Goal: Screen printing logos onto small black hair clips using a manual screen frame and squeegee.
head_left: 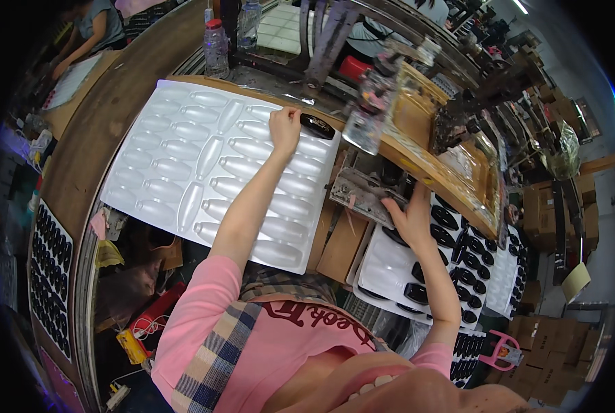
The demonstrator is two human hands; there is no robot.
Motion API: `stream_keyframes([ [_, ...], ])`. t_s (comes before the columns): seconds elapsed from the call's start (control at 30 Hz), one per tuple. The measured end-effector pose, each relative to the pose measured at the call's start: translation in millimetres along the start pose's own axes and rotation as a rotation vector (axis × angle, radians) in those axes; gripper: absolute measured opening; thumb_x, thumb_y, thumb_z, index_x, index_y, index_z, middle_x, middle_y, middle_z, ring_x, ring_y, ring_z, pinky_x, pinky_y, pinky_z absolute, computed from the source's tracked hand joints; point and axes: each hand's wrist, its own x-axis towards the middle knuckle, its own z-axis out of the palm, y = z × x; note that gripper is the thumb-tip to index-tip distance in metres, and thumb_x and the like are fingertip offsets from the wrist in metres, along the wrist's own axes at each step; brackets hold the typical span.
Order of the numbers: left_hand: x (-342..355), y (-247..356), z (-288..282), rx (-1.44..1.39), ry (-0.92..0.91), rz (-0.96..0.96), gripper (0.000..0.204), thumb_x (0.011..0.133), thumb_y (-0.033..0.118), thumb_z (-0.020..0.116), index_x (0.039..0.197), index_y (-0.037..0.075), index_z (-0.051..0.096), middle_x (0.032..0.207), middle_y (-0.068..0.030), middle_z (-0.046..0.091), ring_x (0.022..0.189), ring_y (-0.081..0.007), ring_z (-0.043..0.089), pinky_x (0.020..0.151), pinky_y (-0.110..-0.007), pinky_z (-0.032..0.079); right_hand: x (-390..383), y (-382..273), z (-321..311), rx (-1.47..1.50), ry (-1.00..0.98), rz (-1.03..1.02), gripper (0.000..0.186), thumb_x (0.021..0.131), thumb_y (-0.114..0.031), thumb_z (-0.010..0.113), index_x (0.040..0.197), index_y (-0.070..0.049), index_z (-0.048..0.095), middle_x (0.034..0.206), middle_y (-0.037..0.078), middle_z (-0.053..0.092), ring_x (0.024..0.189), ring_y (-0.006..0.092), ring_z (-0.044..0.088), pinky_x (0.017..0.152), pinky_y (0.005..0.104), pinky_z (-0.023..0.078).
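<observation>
My left hand is at the far right corner of a white moulded plastic tray. Its curled fingers close around the left end of a glossy black elongated piece with a pale printed mark, lying in or just over a hollow there. The tray's other bottle-shaped hollows hold nothing. My right hand rests beside a metal fixture of the printing machine, thumb spread toward the fixture's near edge. The other fingertips reach under a tilted wooden screen frame and are partly hidden.
More white trays with several black pieces are stacked at the right. A clear bottle with a red cap stands beyond the tray. Cardboard boxes and a pink stool are at the right. Another person works at far left.
</observation>
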Motion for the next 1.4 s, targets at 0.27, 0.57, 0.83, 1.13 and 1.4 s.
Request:
stream_keyframes([
  [0.27,-3.5,-8.5,-3.0,0.089,-0.005,0.094,0.010,0.074,0.007,0.053,0.069,-0.001,0.055,0.073,-0.0159,0.054,0.077,-0.0322,0.048,0.072,-0.041,0.038,-51.5,19.2,-29.1,0.073,-0.035,0.239,0.046,0.086,-0.021,0.045,0.118,0.011,0.033,0.125,0.030,0.032,0.117,0.0423,0.029,0.099,0.0417,0.023],
  [0.57,-1.9,-45.4,14.6,0.015,-0.086,0.164,0.012,0.070,0.007,0.054,0.077,-0.002,0.050,0.082,-0.0170,0.051,0.080,-0.0314,0.046,0.073,-0.040,0.036,-63.3,-6.9,-32.8,-0.357,-0.352,0.125,0.042,0.075,-0.023,0.060,0.105,0.004,0.051,0.101,0.018,0.053,0.100,0.0353,0.046,0.083,0.0389,0.039],
  [0.83,36.9,37.0,-46.0,-0.292,-0.114,0.182,0.026,0.075,0.015,0.061,0.094,-0.003,0.057,0.091,-0.0121,0.060,0.084,-0.0226,0.056,0.074,-0.032,0.043,-61.6,3.8,-62.2,0.045,-0.238,0.422,0.044,0.068,-0.013,0.067,0.107,-0.002,0.050,0.086,0.011,0.058,0.062,0.0196,0.054,0.056,0.0282,0.044],
  [1.13,37.0,133.6,-12.4,-0.107,-0.553,0.565,0.023,0.076,0.013,0.061,0.093,-0.003,0.059,0.087,-0.0098,0.061,0.080,-0.0188,0.057,0.072,-0.028,0.044,-36.8,34.0,-64.2,0.364,0.135,0.250,0.050,0.070,-0.011,0.068,0.114,0.000,0.048,0.119,0.009,0.045,0.082,0.0108,0.050,0.068,0.0214,0.041],
  [1.4,57.5,142.0,-44.8,-0.489,-0.626,0.140,0.019,0.077,0.010,0.061,0.091,-0.002,0.061,0.083,-0.0077,0.062,0.077,-0.0154,0.058,0.070,-0.025,0.045,26.4,1.8,-22.6,0.278,-0.084,0.214,0.043,0.074,-0.024,0.067,0.105,0.003,0.053,0.098,0.012,0.057,0.089,0.0158,0.052,0.079,0.0251,0.040],
])
